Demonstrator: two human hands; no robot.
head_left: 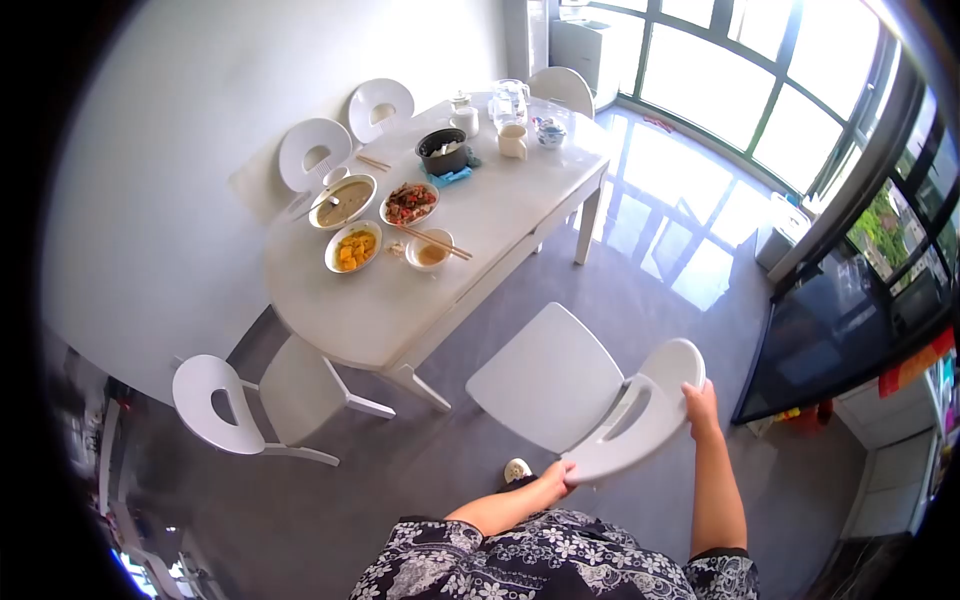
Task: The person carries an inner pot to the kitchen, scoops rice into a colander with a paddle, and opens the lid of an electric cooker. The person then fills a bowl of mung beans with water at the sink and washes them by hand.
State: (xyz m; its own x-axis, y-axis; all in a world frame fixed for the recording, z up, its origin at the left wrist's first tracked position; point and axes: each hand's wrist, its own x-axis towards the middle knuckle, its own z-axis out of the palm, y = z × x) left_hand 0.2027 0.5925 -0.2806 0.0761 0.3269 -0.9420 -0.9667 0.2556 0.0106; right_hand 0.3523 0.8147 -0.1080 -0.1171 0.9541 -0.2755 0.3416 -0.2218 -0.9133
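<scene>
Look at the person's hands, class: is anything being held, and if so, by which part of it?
A white chair, held by its curved backrest, one hand at each end.

Legs of the held chair, hidden from view

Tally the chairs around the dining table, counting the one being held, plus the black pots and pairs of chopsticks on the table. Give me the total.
Chairs: 5 (held chair, near-end chair, wall-side chairs, far-end chair)
Black pots: 1
Chopstick pairs: 2
Total: 8
</scene>
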